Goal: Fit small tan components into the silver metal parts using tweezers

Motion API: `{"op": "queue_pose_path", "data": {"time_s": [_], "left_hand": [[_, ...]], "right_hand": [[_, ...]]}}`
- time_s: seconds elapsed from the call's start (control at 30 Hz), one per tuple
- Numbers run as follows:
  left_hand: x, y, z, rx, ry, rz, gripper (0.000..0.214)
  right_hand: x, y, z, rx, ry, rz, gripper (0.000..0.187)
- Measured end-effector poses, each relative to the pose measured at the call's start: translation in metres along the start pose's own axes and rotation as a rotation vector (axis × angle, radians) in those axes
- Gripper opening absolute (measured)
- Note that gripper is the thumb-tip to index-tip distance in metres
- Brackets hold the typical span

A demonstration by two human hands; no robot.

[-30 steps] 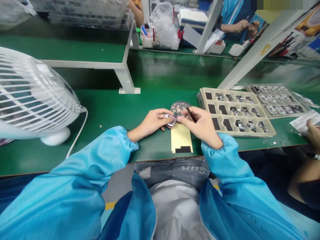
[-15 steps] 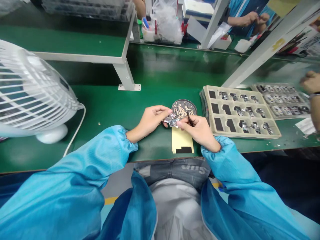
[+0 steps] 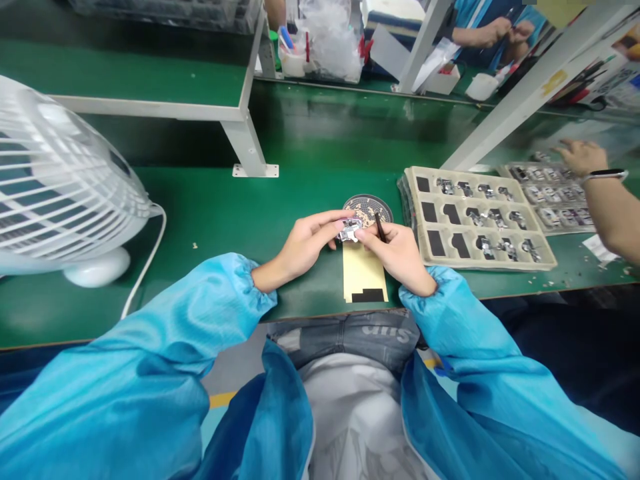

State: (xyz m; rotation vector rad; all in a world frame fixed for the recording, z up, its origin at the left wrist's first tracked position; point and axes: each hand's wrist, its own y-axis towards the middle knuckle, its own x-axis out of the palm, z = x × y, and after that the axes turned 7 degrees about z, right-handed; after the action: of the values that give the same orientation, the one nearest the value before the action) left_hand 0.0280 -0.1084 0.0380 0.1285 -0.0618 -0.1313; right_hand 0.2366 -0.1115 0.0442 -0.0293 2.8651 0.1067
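My left hand (image 3: pixel 311 241) pinches a small shiny silver metal part (image 3: pixel 350 229) by its left side. At the part's right edge are the thumb and fingertips of my right hand (image 3: pixel 397 252), which also holds a slim dark tool (image 3: pixel 380 227), seemingly tweezers, pointing up. Just behind both hands is a round dark dish (image 3: pixel 370 200) with many tiny beige pieces in it. Beneath them on the bench lies a yellow sheet (image 3: pixel 364 270) with a black strip (image 3: pixel 370 295) at its near end.
Right of my hands stands a cream compartment tray (image 3: pixel 493 261) of metal parts and black pieces. Beyond it is a clear tray (image 3: pixel 550 193), where a co-worker's hand (image 3: pixel 583 157) reaches. A white fan (image 3: pixel 60 180) is at left, and a shelf leg (image 3: pixel 245 143) is bolted to the green bench.
The silver part has been turned so that more of its face shows, and it has risen slightly. The co-worker's hand at right has moved left over the clear tray.
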Motion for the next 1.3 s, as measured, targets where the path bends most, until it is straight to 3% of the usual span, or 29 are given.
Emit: {"op": "queue_pose_path", "data": {"time_s": [0.3, 0.63, 0.77, 0.93, 1.13, 1.3], "left_hand": [[0.006, -0.005, -0.007, 0.071, 0.055, -0.058, 0.061], [0.002, -0.006, -0.007, 0.345, 0.378, 0.024, 0.044], [0.003, -0.007, -0.006, 0.209, 0.217, 0.012, 0.047], [0.008, -0.007, 0.000, -0.004, -0.114, -0.074, 0.049], [0.010, -0.007, -0.001, -0.069, -0.125, -0.078, 0.049], [0.012, -0.007, -0.001, -0.072, 0.030, -0.064, 0.042]], "right_hand": [[0.001, 0.002, 0.006, -0.014, 0.028, 0.048, 0.040], [0.002, 0.001, 0.005, 0.002, 0.055, 0.049, 0.043], [0.006, 0.002, 0.007, -0.049, 0.092, 0.102, 0.046], [0.008, 0.002, 0.008, -0.055, 0.191, 0.014, 0.054], [0.005, 0.001, 0.005, -0.042, 0.104, -0.019, 0.046], [0.004, 0.001, 0.007, -0.055, 0.081, 0.026, 0.044]]}}
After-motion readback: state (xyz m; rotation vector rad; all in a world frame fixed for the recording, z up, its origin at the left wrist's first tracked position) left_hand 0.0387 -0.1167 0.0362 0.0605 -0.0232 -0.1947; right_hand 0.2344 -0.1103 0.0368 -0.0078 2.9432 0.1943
